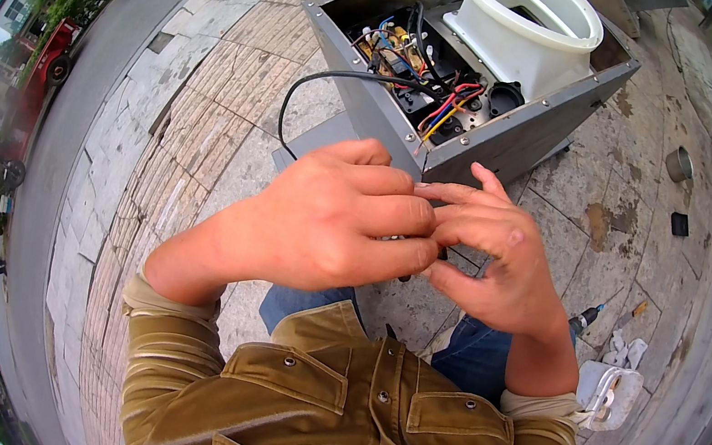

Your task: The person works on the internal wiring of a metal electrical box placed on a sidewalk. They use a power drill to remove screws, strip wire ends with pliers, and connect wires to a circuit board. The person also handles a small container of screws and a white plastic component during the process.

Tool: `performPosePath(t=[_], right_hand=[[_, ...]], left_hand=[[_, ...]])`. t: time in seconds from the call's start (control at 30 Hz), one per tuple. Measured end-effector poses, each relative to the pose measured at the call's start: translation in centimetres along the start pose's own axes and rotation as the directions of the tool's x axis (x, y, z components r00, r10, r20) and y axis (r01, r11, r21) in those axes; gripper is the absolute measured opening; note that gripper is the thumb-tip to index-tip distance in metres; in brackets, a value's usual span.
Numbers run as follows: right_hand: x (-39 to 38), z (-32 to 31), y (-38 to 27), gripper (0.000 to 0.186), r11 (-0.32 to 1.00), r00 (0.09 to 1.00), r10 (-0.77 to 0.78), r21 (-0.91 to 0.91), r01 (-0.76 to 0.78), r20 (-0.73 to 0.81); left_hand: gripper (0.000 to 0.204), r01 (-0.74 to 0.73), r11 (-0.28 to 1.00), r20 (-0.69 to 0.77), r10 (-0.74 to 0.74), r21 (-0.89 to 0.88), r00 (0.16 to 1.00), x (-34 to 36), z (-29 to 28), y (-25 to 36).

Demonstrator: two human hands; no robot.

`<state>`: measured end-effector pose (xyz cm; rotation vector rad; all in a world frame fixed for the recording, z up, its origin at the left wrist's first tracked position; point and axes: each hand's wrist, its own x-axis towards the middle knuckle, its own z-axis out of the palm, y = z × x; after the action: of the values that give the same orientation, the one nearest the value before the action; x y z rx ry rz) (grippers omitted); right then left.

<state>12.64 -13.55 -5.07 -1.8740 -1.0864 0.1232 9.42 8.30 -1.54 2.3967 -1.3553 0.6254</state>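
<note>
Both hands meet in front of my chest, just short of the near corner of a grey metal box (pixel 515 140). My left hand (pixel 348 217) is closed, its fingers curled and the thumb pressed in. A small dark bit shows beneath the fingers, too hidden to name. My right hand (pixel 499 253) bends thumb and fingers together against the left fingertips, the little finger lifted. What lies in the pinch is covered. Inside the box are coloured wires (pixel 451 112), black parts and a white oval funnel-like duct (pixel 531 37). A black cable (pixel 286 102) loops out and disappears behind my left hand.
Stone paving (pixel 209 99) surrounds me. On the right lie a metal cup (pixel 678 165), a small black block (pixel 680 225), a dark tool (pixel 585 319), white scraps (pixel 625 348) and a white container (pixel 608 397). A road (pixel 127 32) with parked vehicles runs along the left.
</note>
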Motion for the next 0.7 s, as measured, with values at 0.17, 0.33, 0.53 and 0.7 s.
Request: performPosePath(t=[0.17,0.33,0.53,0.7], right_hand=[[0.3,0.3,1.4,0.016,0.974,1.0,0.006,0.226,-0.002,-0.016],[0.3,0.0,1.2,0.014,0.992,1.0,-0.016,0.123,0.019,-0.024],[0.2,0.3,0.5,0.013,0.997,0.986,-0.052,-0.06,0.043,-0.159],[0.2,0.2,0.2,0.015,0.994,0.981,-0.056,-0.104,0.037,-0.185]], left_hand=[[0.017,-0.014,1.0,-0.02,0.014,-0.017,1.0,0.1,0.2,-0.2],[0.014,-0.021,0.999,-0.062,0.024,0.049,0.998,0.1,0.7,-0.5],[0.019,0.049,0.998,-0.015,-0.048,0.026,0.999,-0.3,0.5,-0.8],[0.017,0.088,0.996,-0.027,-0.089,-0.029,0.996,-0.5,0.5,-0.9]])
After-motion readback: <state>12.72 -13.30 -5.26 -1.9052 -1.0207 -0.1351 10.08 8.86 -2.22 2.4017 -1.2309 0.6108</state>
